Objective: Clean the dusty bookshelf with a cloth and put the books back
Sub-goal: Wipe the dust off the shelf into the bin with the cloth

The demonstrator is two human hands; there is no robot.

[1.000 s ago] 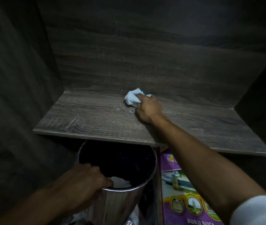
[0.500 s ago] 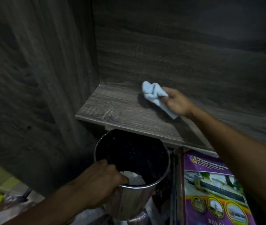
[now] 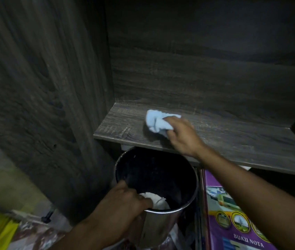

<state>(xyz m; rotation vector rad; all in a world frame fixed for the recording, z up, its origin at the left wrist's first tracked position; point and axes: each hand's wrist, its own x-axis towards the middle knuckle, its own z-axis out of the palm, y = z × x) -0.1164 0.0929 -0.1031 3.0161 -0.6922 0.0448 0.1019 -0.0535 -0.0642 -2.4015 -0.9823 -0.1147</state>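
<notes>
Book cropped; cloth, bin partly covered.

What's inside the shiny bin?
A white crumpled thing lies inside the bin, beside the left hand gripping its rim. The rest looks black, and the bottom is too dark to see.

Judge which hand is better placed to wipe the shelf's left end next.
Right, probably. The right hand grips the blue cloth on the shelf, close to that left end. The left hand is lower, gripping the rim of the metal bin, and holds no cloth.
</notes>
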